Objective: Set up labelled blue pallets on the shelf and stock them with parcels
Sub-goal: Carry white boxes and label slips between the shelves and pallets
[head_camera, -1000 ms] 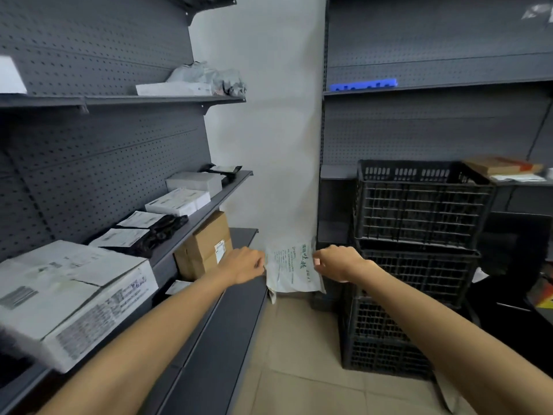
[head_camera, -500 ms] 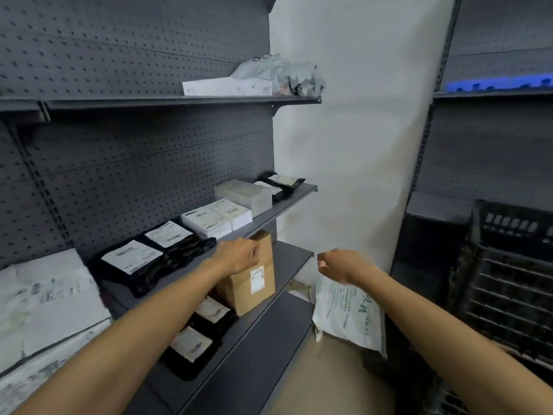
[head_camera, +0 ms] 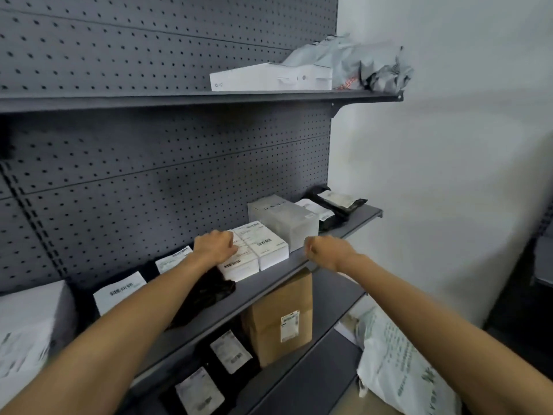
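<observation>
My left hand (head_camera: 215, 247) lies on the middle shelf (head_camera: 269, 290), its fingers curled over the left one of two small white labelled boxes (head_camera: 259, 250). My right hand (head_camera: 326, 252) is a closed fist holding nothing, just in front of that shelf's front edge. A white printed mailer bag (head_camera: 399, 372) lies low at the right, under my right forearm and apart from the hand. No blue pallet shows in this view.
A grey box (head_camera: 284, 220) and black labelled bags (head_camera: 335, 205) sit further along the middle shelf. A brown carton (head_camera: 281, 319) and black bags (head_camera: 230, 351) are on the lower shelf. A flat white box (head_camera: 270, 77) and crumpled grey bags (head_camera: 371, 65) top the upper shelf.
My view swung left toward the shelving. My right hand let go of the white mailer bag, which dropped low at the right. Both hands rose to the middle shelf, the left onto the white boxes.
</observation>
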`<state>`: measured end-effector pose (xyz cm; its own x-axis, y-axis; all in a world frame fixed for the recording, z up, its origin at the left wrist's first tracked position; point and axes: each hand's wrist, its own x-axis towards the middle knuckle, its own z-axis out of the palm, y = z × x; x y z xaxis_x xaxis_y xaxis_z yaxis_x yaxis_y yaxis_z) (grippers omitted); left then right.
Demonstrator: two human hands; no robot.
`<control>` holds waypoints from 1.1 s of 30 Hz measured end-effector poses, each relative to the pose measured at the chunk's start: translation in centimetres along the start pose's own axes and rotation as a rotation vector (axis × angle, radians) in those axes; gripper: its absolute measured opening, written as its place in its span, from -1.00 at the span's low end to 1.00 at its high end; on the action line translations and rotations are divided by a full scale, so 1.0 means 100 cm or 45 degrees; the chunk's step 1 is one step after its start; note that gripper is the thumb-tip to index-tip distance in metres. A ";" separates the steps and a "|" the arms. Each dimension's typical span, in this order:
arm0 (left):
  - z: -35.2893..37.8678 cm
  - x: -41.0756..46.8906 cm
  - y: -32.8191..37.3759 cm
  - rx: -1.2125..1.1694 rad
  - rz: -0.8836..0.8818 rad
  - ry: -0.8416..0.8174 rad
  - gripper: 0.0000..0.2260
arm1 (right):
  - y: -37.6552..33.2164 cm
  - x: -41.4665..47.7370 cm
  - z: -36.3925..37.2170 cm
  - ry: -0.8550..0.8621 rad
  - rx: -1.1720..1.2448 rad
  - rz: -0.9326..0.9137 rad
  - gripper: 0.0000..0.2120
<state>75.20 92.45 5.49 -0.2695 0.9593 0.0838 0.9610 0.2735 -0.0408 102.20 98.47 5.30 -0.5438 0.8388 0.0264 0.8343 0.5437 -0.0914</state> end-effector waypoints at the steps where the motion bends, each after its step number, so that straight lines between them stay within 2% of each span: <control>1: 0.004 0.008 -0.002 0.004 -0.043 -0.025 -0.69 | 0.002 0.017 0.006 -0.008 0.082 -0.013 -0.73; 4: 0.023 0.027 -0.007 0.018 -0.194 -0.131 -0.55 | 0.000 0.064 0.032 -0.053 0.242 -0.112 -0.69; 10: 0.040 0.043 -0.008 -0.093 -0.517 -0.265 -0.22 | -0.006 0.150 0.065 -0.072 0.314 -0.217 -0.49; 13: 0.045 0.047 -0.002 -0.132 -0.673 -0.415 -0.29 | -0.006 0.181 0.080 -0.229 0.266 -0.205 -0.38; 15: 0.052 0.053 0.005 -0.213 -0.751 -0.461 -0.28 | -0.006 0.197 0.088 -0.337 0.355 -0.185 -0.34; 18: 0.066 0.061 0.012 -0.429 -0.849 -0.369 -0.34 | -0.005 0.210 0.093 -0.392 0.523 -0.172 -0.32; 21: 0.078 0.061 0.015 -0.596 -0.929 -0.164 -0.10 | -0.005 0.216 0.091 -0.439 0.702 -0.168 -0.30; 22: 0.077 0.059 0.018 -0.674 -0.947 -0.068 -0.09 | -0.006 0.217 0.090 -0.416 0.770 -0.159 -0.31; 25: 0.062 0.059 0.032 -0.947 -0.977 0.178 -0.39 | -0.013 0.220 0.088 -0.333 0.980 -0.123 -0.36; 28: 0.053 0.062 0.037 -0.996 -0.960 0.147 -0.47 | -0.019 0.221 0.083 -0.253 1.095 -0.178 -0.46; 31: 0.049 0.055 0.038 -1.048 -0.934 0.077 -0.48 | -0.024 0.218 0.074 -0.326 1.227 -0.174 -0.44; 33: 0.046 0.045 0.037 -1.115 -0.923 0.121 -0.51 | -0.029 0.214 0.069 -0.317 1.304 -0.175 -0.49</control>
<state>77.29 98.09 1.12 -0.8086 0.5762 -0.1190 0.3044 0.5828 0.7534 87.45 114.66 -0.70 -0.7276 0.6795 -0.0938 0.3530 0.2538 -0.9005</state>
